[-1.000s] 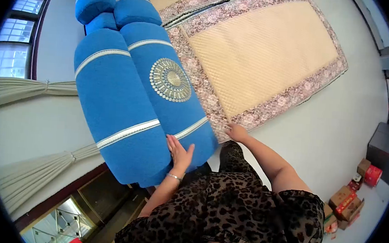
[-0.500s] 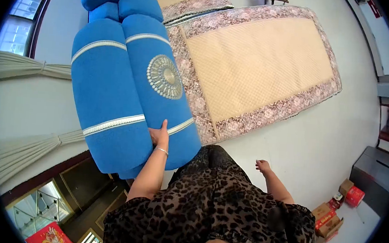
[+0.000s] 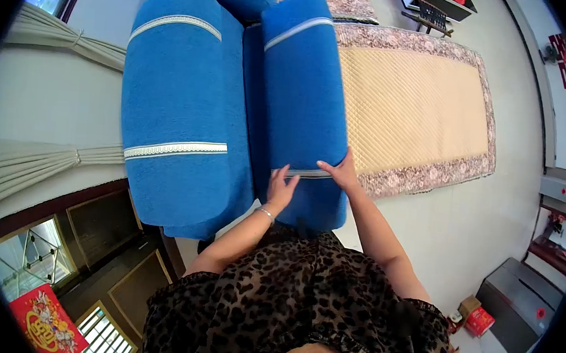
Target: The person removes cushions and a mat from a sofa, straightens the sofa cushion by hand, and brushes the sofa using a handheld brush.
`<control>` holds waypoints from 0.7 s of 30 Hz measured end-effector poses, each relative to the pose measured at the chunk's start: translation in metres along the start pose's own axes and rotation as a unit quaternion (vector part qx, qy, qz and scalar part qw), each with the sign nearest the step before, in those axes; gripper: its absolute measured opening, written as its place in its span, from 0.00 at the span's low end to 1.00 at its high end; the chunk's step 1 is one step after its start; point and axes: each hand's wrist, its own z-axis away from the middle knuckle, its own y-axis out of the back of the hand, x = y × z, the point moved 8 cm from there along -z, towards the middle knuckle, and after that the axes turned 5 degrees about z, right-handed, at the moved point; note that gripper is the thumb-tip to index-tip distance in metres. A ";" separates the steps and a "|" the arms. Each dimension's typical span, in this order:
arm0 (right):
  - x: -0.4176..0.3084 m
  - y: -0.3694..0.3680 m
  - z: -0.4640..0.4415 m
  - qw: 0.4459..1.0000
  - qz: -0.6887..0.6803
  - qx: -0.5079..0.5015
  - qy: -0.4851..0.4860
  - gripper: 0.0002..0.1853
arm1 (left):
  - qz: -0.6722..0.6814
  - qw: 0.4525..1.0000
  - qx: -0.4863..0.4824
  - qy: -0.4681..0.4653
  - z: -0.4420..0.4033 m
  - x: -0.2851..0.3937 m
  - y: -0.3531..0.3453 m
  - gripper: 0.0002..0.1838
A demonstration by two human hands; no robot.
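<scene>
Head: blue cushion (image 3: 305, 99) apparently between left hand (image 3: 282, 189) and right hand (image 3: 344, 174)

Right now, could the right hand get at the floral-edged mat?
Probably yes: the mat spreads out just past the right hand, with nothing visible between, though that hand must first leave the blue cushion.

Both your arms, left (image 3: 232, 242) and right (image 3: 386, 243), reach forward from your torso (image 3: 308, 290), elbows bent. Ahead of it, your left hand (image 3: 282, 191) opens with fingers spread; your right hand (image 3: 342, 173) stretches its thumb inward, away from its fingers.
</scene>
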 end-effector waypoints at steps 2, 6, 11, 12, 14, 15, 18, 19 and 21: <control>0.007 0.017 -0.002 0.998 0.044 0.043 -0.009 0.53 | -0.054 0.992 -0.019 0.109 0.003 -0.066 0.012 0.33; 0.074 0.040 -0.013 0.997 0.019 0.016 -0.069 0.52 | -0.045 0.964 -0.063 0.254 0.021 -0.155 0.012 0.42; 0.118 0.039 -0.022 0.982 -0.069 -0.063 -0.166 0.52 | 0.150 0.921 -0.100 0.345 0.020 -0.194 -0.037 0.47; 0.123 0.040 -0.027 0.984 -0.056 -0.066 -0.156 0.53 | 0.205 0.902 -0.111 0.364 0.022 -0.199 -0.052 0.50; 0.141 0.044 -0.032 0.976 -0.048 -0.066 -0.204 0.53 | 0.260 0.848 -0.136 0.441 0.034 -0.160 -0.050 0.52; 0.151 0.047 -0.036 0.970 -0.044 -0.065 -0.228 0.54 | 0.285 0.818 -0.150 0.477 0.037 -0.142 -0.052 0.52; 0.192 0.041 -0.053 0.966 -0.103 -0.121 -0.204 0.54 | 0.378 0.759 -0.138 0.511 0.041 -0.153 -0.085 0.54; 0.205 0.040 -0.056 0.961 -0.106 -0.139 -0.213 0.55 | 0.415 0.765 -0.128 0.475 0.036 -0.208 -0.119 0.51; 0.200 0.049 -0.051 0.944 -0.100 -0.142 -0.281 0.55 | 0.391 0.810 -0.110 0.422 0.029 -0.173 -0.115 0.49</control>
